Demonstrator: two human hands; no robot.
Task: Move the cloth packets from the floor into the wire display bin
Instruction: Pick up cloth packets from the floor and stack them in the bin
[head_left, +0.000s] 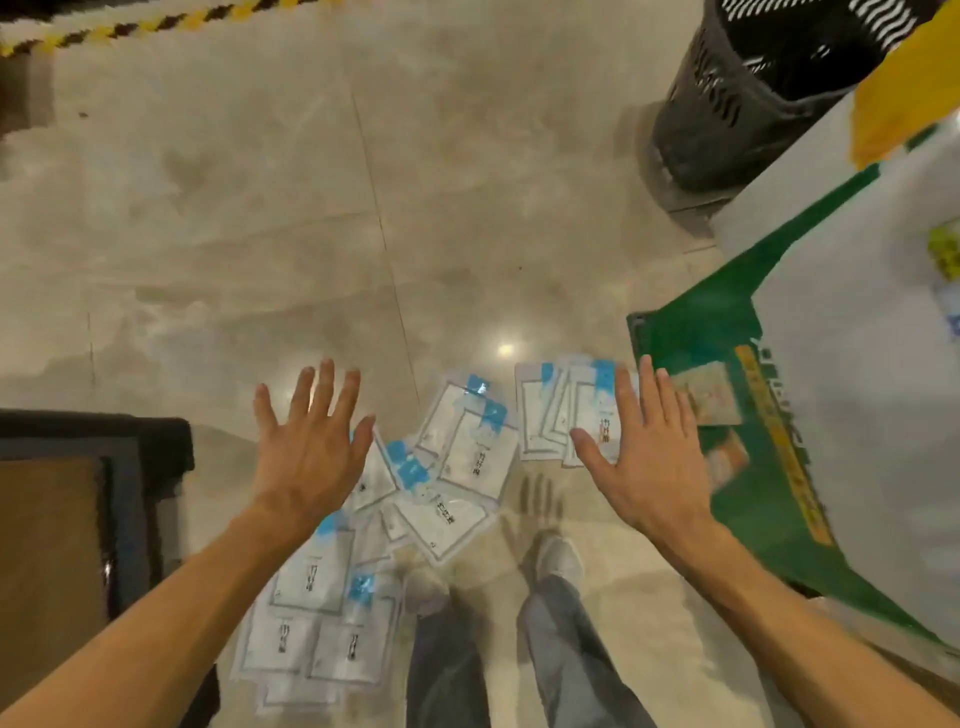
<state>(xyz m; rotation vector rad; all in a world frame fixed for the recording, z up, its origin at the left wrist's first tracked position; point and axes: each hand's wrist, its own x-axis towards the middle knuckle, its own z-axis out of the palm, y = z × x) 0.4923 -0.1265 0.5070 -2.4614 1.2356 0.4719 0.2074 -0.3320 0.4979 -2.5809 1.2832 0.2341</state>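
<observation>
Several white cloth packets with blue corners (457, 467) lie scattered on the beige floor in front of my feet. More of the packets (561, 410) lie fanned out at the right, and a further pile of packets (311, 623) sits lower left. My left hand (311, 441) hovers above the packets with its fingers spread and holds nothing. My right hand (644, 452) is also spread flat and empty, over the right-hand packets. No wire display bin can be identified for certain.
A black mesh bin (753, 93) stands at the upper right. A green and white display box (779, 415) leans in on the right. A dark-framed stand (104, 493) sits at the left. Yellow-black tape (130, 23) runs along the far floor. My shoes (556, 561) are below.
</observation>
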